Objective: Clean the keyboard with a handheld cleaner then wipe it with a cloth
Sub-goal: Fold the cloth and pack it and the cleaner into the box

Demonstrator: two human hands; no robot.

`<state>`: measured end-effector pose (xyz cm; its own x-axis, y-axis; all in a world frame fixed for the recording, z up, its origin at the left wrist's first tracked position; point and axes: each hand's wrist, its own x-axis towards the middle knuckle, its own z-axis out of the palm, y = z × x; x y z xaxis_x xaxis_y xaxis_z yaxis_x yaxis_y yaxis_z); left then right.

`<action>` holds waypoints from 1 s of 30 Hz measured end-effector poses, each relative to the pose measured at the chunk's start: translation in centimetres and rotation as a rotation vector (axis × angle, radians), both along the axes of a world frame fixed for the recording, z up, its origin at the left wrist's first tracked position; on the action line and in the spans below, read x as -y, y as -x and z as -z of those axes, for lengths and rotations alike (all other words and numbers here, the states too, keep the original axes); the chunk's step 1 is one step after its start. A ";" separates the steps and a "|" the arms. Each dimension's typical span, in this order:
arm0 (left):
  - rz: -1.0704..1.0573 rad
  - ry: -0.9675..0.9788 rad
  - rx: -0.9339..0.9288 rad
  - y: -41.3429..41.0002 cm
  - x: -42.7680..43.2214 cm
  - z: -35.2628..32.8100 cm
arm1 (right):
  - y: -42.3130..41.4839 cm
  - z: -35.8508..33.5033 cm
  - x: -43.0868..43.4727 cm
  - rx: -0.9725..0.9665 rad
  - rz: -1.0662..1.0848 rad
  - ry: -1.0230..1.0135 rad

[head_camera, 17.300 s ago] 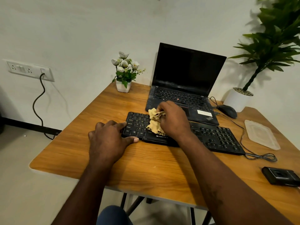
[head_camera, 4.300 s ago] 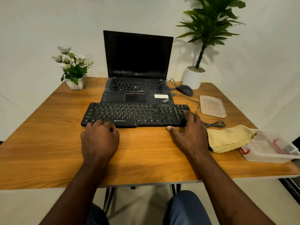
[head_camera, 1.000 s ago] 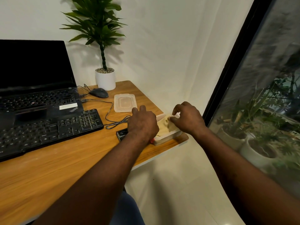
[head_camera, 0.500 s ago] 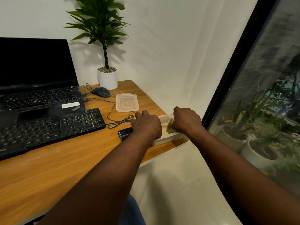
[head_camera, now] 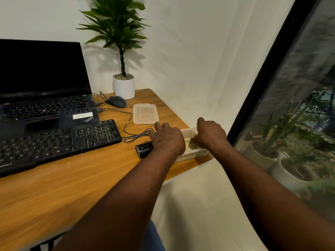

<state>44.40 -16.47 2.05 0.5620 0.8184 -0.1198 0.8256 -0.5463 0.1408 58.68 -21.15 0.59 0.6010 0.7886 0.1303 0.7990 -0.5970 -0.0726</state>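
Head view. Finds keyboard [head_camera: 59,142] flat on counter [head_camera: 90,178] at left, before laptop [head_camera: 45,105], well apart from both grips and untouched. Shows left grip [head_camera: 167,140], fingers fairly straight and holding nothing, resting at the left rim of tub [head_camera: 192,154] on the counter's right edge, just beside cleaner [head_camera: 144,148]. Shows right grip [head_camera: 211,134] curled down onto cloth [head_camera: 191,143] inside the tub; cannot tell whether pinching or only pressing, fingertips hidden. Shows lid [head_camera: 145,113] off, lying behind the tub. Reads as work at the tub, not at the keys: either fetching the cloth for the wipe or stowing it after. Cannot settle which. If stowing, leaves only cleaner and lid to put away.
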 end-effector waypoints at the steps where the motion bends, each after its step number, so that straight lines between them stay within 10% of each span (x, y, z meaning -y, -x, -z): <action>1: -0.003 0.006 0.002 0.1 -0.1 0.0 | 0.1 0.1 0.0 -0.004 0.000 -0.007; 22: 0.053 -0.024 0.493 7.2 -1.3 1.7 | 1.7 0.0 2.3 -0.115 0.043 -0.351; 30: 0.034 0.092 0.169 14.2 -4.6 4.1 | 3.2 1.0 3.4 -0.185 -0.030 -0.529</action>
